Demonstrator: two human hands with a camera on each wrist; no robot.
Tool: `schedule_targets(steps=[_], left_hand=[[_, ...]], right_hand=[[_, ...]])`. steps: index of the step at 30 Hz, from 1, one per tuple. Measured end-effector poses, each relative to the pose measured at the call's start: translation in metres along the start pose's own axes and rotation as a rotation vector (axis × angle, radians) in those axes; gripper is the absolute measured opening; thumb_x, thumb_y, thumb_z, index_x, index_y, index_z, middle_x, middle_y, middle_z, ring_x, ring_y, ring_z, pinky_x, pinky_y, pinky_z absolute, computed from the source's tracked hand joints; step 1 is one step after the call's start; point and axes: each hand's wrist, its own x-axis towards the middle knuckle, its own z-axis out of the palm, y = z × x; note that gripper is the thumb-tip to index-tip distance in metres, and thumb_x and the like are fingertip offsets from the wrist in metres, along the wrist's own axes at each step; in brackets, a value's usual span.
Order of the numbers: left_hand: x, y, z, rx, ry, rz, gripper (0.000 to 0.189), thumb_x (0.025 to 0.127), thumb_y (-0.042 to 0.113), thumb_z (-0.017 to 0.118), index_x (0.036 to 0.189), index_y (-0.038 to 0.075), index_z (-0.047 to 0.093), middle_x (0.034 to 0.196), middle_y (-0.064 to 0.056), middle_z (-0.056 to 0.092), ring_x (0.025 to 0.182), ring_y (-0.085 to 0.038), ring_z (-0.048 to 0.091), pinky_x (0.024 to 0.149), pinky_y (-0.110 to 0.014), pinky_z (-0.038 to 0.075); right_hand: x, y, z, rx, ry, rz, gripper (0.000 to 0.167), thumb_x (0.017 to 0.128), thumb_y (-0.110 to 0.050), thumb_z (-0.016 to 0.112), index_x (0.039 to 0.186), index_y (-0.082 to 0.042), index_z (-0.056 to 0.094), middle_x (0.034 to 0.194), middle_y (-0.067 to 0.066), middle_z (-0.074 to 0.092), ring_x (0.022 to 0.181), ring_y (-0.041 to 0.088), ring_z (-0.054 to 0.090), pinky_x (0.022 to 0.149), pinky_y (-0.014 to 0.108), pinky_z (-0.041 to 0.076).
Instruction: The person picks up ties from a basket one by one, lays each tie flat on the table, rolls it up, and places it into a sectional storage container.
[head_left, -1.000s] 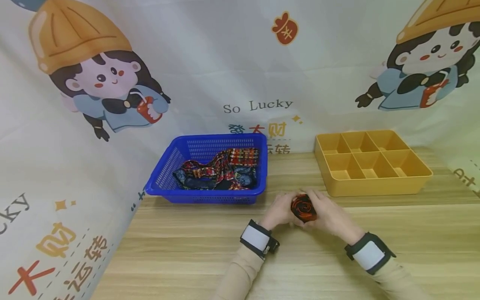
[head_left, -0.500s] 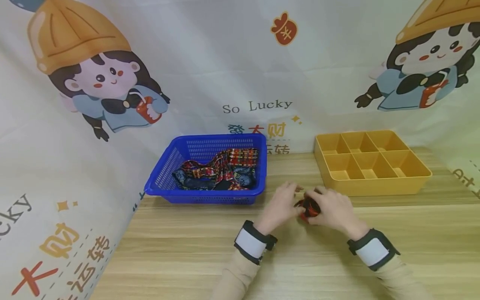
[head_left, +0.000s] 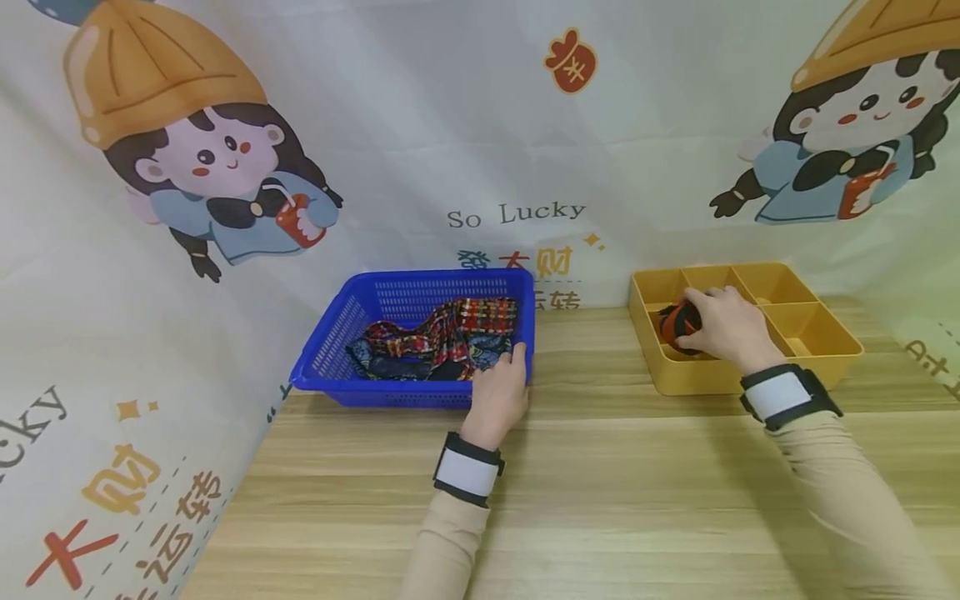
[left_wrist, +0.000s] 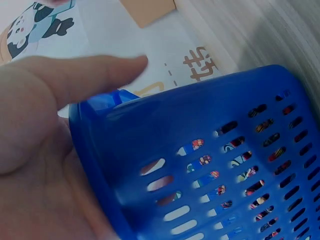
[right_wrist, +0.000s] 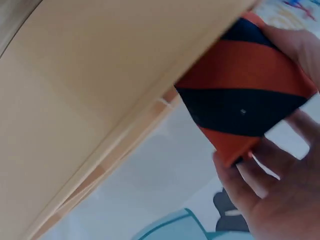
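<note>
My right hand (head_left: 731,325) holds a rolled necktie (head_left: 680,325), striped in orange and black, in the front left compartment of the yellow divided box (head_left: 757,375). In the right wrist view, thumb and fingers lie around the striped necktie (right_wrist: 235,95), whose lower part is tucked to a point beside the box wall (right_wrist: 100,75). At the front right corner of the blue basket (head_left: 412,392), my left hand (head_left: 498,396) reaches over the rim, fingertips close to the neckties (head_left: 450,333) inside. The left wrist view shows its thumb extended above the basket's rim (left_wrist: 200,90).
Plaid and dark patterned neckties lie loosely heaped in the basket. Both containers stand at the back of the wooden table (head_left: 600,500), with a stretch of tabletop between them. A printed cloth backdrop (head_left: 450,125) rises directly behind.
Both hands were together on the rolled necktie at mid-table. The right hand has carried it right into the box's front left compartment, while the left let go and moved left to the basket.
</note>
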Motion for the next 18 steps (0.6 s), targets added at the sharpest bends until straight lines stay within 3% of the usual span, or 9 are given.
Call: schedule_targets(steps=[5, 9, 14, 18], left_hand=[[0.001, 0.002, 0.002, 0.030, 0.002, -0.021, 0.051, 0.088, 0.010, 0.064, 0.135, 0.008, 0.044, 0.117, -0.016, 0.065, 0.085, -0.036, 0.068, 0.077, -0.051, 0.051], [0.001, 0.003, 0.003, 0.029, 0.005, -0.019, 0.051, 0.088, 0.010, 0.064, 0.135, 0.008, 0.044, 0.117, -0.017, 0.065, 0.086, -0.037, 0.068, 0.079, -0.052, 0.051], [0.003, 0.005, 0.002, 0.028, 0.006, -0.007, 0.053, 0.087, 0.013, 0.066, 0.135, 0.007, 0.044, 0.118, -0.017, 0.065, 0.087, -0.037, 0.068, 0.079, -0.053, 0.051], [0.004, 0.007, 0.002, 0.027, 0.003, -0.016, 0.055, 0.086, 0.016, 0.068, 0.135, 0.007, 0.044, 0.118, -0.017, 0.064, 0.089, -0.037, 0.068, 0.081, -0.053, 0.050]], right_hand=[[0.016, 0.001, 0.013, -0.064, -0.185, -0.031, 0.056, 0.071, -0.020, 0.077, 0.119, -0.001, 0.055, 0.099, 0.027, 0.063, 0.083, 0.039, 0.059, 0.058, 0.047, 0.051], [0.020, 0.002, 0.024, -0.097, -0.218, -0.043, 0.045, 0.072, -0.016, 0.075, 0.114, -0.004, 0.060, 0.088, 0.022, 0.064, 0.076, 0.035, 0.060, 0.057, 0.048, 0.050], [0.022, 0.006, 0.035, -0.095, -0.234, -0.049, 0.018, 0.077, -0.008, 0.065, 0.094, -0.006, 0.060, 0.078, 0.015, 0.060, 0.071, 0.029, 0.057, 0.056, 0.048, 0.048], [0.022, 0.010, 0.038, 0.022, -0.266, -0.066, 0.031, 0.082, -0.005, 0.064, 0.111, 0.002, 0.055, 0.096, 0.025, 0.063, 0.085, 0.037, 0.060, 0.070, 0.051, 0.051]])
